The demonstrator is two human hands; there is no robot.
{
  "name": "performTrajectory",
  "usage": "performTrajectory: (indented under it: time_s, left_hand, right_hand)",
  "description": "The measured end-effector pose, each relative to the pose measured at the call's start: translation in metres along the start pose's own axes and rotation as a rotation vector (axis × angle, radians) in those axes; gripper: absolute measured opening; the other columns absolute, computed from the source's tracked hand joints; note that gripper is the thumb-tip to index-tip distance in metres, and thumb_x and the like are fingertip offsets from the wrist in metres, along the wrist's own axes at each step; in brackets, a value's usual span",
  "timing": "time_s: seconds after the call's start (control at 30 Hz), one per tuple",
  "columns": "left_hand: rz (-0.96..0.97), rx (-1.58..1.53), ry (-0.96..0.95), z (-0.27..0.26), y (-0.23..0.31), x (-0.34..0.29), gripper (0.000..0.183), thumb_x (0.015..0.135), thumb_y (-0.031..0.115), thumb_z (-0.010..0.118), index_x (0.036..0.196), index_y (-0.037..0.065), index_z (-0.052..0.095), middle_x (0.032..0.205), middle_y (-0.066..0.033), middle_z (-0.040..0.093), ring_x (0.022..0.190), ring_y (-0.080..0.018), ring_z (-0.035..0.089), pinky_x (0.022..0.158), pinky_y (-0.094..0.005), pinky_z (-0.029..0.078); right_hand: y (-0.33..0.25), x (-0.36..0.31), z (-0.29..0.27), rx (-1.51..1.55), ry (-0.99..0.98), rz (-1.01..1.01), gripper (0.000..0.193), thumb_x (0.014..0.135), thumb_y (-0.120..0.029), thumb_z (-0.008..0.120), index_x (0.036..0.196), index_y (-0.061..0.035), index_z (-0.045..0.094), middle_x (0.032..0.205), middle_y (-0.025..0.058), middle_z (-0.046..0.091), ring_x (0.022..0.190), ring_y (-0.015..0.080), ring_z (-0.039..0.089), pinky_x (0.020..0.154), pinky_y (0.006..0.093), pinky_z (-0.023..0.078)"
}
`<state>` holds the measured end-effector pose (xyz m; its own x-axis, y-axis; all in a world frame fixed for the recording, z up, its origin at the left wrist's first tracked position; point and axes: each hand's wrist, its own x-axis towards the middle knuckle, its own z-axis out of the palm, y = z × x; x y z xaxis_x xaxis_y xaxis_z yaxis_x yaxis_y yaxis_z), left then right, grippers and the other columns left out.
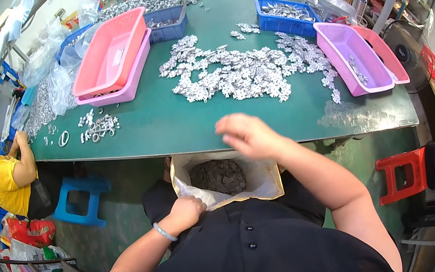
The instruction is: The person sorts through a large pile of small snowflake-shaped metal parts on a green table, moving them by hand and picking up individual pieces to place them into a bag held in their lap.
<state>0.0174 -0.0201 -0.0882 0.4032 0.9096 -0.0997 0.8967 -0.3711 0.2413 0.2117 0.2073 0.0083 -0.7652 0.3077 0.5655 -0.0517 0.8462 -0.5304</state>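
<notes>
An open-topped bag (278, 182) with a pale lining sits between my knees at the table's edge. Inside it lies a dark, crumbly-looking mass (218, 177). My left hand (187, 210) is closed on the near-left rim of the bag, its fingertips partly hidden. My right hand (250, 136) hovers over the table's front edge, slightly blurred, with fingers apart and nothing visible in them. Beyond it, a wide heap of small silvery metal parts (236, 74) spreads over the green table (154, 128).
Stacked pink baskets (114, 55) and a blue bin (170, 29) stand left; a blue tray (287, 16) and a purple basket (351, 54) stand right. A person in yellow (6, 173) sits left. Stools, one blue (82, 198) and one red (401, 175), flank me.
</notes>
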Motion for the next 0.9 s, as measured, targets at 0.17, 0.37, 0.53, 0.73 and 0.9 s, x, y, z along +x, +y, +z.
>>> performTrajectory:
  time_s: [0.17,0.37,0.53,0.73,0.9]
  left_hand:
    - [0.011,0.027,-0.086,-0.006,0.007,0.009,0.012,0.074,0.015,0.061,0.082,0.007,0.065,0.077,-0.0072,0.063,0.079,-0.0291,0.063,0.074,-0.0401,0.050]
    - [0.012,0.034,-0.049,-0.028,0.019,0.038,0.038,0.076,0.021,0.074,0.109,0.006,0.065,0.097,-0.0085,0.065,0.096,-0.0278,0.062,0.088,-0.0392,0.047]
    - [0.084,-0.113,0.130,-0.048,0.023,0.052,0.028,0.077,0.017,0.072,0.102,0.006,0.066,0.094,-0.0078,0.065,0.089,-0.0267,0.062,0.083,-0.0390,0.049]
    - [-0.132,-0.030,0.878,-0.121,-0.019,0.098,0.032,0.080,0.012,0.070,0.110,0.005,0.062,0.116,-0.0174,0.060,0.105,-0.0369,0.058,0.091,-0.0456,0.045]
    - [-0.383,-0.144,0.614,-0.125,-0.049,0.119,0.049,0.084,0.025,0.071,0.126,0.005,0.058,0.135,-0.0196,0.048,0.124,-0.0394,0.047,0.104,-0.0470,0.037]
  right_hand:
    - [0.061,0.049,-0.030,-0.398,0.047,0.240,0.043,0.087,-0.032,0.065,0.125,-0.0115,0.058,0.135,0.0166,0.052,0.124,0.0372,0.049,0.103,0.0481,0.040]
    - [0.078,0.084,-0.010,-0.635,-0.307,0.571,0.067,0.088,-0.068,0.048,0.141,-0.0269,0.049,0.150,0.0141,0.041,0.141,0.0327,0.032,0.111,0.0681,0.016]
    - [0.071,0.070,-0.007,-0.533,-0.265,0.471,0.061,0.085,-0.064,0.058,0.134,-0.0278,0.056,0.144,0.0120,0.046,0.137,0.0338,0.036,0.109,0.0695,0.018]
    - [0.055,0.047,0.000,-0.525,-0.204,0.340,0.054,0.083,-0.055,0.066,0.128,-0.0275,0.060,0.141,0.0115,0.047,0.135,0.0356,0.040,0.104,0.0667,0.027]
    - [0.040,0.023,-0.008,-0.474,-0.249,0.201,0.049,0.083,-0.041,0.071,0.127,-0.0241,0.060,0.143,0.0115,0.046,0.136,0.0368,0.039,0.107,0.0651,0.026]
